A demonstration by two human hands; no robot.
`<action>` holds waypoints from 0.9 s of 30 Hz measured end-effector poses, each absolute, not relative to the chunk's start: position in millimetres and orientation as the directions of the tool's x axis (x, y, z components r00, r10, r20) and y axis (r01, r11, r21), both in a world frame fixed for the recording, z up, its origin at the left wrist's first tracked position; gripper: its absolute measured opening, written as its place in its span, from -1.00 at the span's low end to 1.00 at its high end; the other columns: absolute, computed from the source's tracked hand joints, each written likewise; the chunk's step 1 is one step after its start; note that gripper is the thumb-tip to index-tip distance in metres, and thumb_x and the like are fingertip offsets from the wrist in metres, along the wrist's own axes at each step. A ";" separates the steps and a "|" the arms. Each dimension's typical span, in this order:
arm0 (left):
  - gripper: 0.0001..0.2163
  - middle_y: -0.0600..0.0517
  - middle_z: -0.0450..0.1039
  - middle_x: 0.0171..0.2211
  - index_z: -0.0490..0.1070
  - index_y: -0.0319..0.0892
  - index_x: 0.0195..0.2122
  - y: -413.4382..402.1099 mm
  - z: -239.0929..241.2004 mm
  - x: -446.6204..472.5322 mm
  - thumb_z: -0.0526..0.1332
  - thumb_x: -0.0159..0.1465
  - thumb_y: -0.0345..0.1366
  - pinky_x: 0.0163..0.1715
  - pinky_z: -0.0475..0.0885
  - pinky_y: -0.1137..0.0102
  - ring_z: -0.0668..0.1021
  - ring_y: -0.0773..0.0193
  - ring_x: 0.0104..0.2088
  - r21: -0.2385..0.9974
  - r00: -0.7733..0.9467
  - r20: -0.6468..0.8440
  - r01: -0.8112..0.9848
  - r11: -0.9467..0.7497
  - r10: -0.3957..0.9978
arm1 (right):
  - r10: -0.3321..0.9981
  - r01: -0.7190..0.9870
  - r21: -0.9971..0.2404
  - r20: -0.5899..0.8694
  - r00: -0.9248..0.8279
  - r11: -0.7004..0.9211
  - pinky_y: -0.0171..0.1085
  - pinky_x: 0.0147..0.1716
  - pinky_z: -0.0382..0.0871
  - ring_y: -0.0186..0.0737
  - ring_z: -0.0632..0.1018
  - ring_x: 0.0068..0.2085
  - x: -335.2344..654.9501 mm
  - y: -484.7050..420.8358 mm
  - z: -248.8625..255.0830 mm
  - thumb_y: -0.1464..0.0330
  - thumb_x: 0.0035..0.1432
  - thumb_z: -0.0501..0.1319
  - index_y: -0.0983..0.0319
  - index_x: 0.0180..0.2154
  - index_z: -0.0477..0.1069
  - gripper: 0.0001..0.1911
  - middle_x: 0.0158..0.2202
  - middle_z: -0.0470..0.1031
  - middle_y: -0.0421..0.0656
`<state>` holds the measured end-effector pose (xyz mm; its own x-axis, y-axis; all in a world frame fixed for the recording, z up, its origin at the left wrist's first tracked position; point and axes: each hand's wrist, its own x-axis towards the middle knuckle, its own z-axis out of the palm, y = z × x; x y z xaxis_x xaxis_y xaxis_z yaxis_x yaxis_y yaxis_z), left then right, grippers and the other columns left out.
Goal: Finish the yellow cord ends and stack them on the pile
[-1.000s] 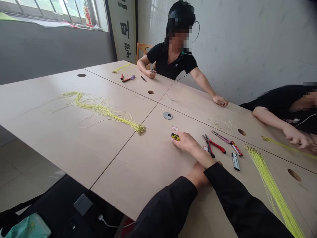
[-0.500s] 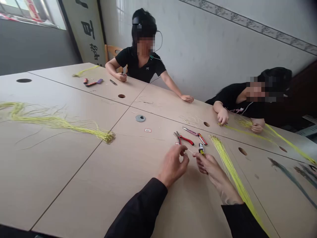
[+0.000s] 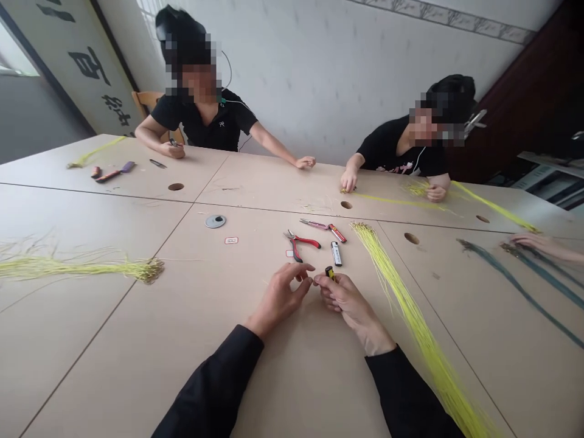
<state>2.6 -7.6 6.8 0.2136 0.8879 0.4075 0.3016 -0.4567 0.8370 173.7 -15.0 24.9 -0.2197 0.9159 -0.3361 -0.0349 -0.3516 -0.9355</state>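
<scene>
My right hand [image 3: 344,298] is closed around a small black-and-yellow lighter [image 3: 330,273], whose top sticks up past the fingers. My left hand [image 3: 285,295] is held in a pinch, its fingertips meeting those of the right; the thin cord seen between them earlier is now mostly hidden. Just beyond the hands lie red-handled pliers [image 3: 302,242], a white lighter [image 3: 336,254], a red lighter [image 3: 337,233] and a slim pink-handled tool [image 3: 314,224]. A long bundle of yellow cords [image 3: 401,292] runs along the right of my right hand.
Another yellow cord bundle [image 3: 114,269] lies at left, near a grey grommet cover [image 3: 215,221] and a small label [image 3: 231,240]. Two people sit across the table [image 3: 137,365]. A third person's hand [image 3: 542,244] touches dark green cords [image 3: 515,286] at right. The tabletop has round holes.
The view has swung right, so everything sits further left. My hands have come closer together, and the cord between them no longer shows clearly. Another person's hand has appeared at right.
</scene>
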 end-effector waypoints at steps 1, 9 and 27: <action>-0.87 0.05 0.53 -0.34 0.50 -0.12 -0.19 -7.7 6.8 2.6 0.17 0.31 -0.35 -0.20 0.40 0.38 0.51 0.29 -0.29 0.837 0.213 0.407 0.301 -0.456 0.888 | 0.917 -0.043 -0.936 -0.331 -0.223 -0.348 -0.40 -0.67 -0.20 -0.48 -0.06 -0.62 173.7 -15.6 25.2 0.07 0.06 0.32 0.22 -0.42 0.30 -0.63 -0.63 -0.08 -0.43; -0.90 0.05 0.52 -0.33 0.48 -0.15 -0.27 -12.6 16.5 2.6 0.17 0.32 -0.32 -0.22 0.39 0.41 0.49 0.31 -0.30 0.850 0.234 0.358 0.318 -0.419 0.904 | 0.919 -0.066 -0.941 -0.308 -0.248 -0.333 -0.39 -0.65 -0.19 -0.46 -0.06 -0.59 174.4 -18.5 27.2 0.04 0.10 0.31 0.20 -0.44 0.21 -0.57 -0.61 -0.07 -0.42; -0.77 0.07 0.47 -0.43 0.45 -0.22 -0.37 -12.3 21.2 2.5 0.18 0.32 -0.17 -0.38 0.32 0.46 0.44 0.35 -0.42 0.954 0.260 0.165 0.204 -0.221 0.952 | 0.961 -0.006 -0.975 -0.217 -0.171 -0.222 -0.38 -0.63 -0.13 -0.44 -0.01 -0.58 172.3 -19.4 27.4 0.01 0.14 0.29 0.19 -0.45 0.20 -0.55 -0.59 -0.05 -0.38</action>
<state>2.5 -12.3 21.2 0.2598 0.9515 0.1648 0.2035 -0.2208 0.9539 172.3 -19.4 27.4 -0.1711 0.9610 -0.2174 -0.0057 -0.2216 -0.9751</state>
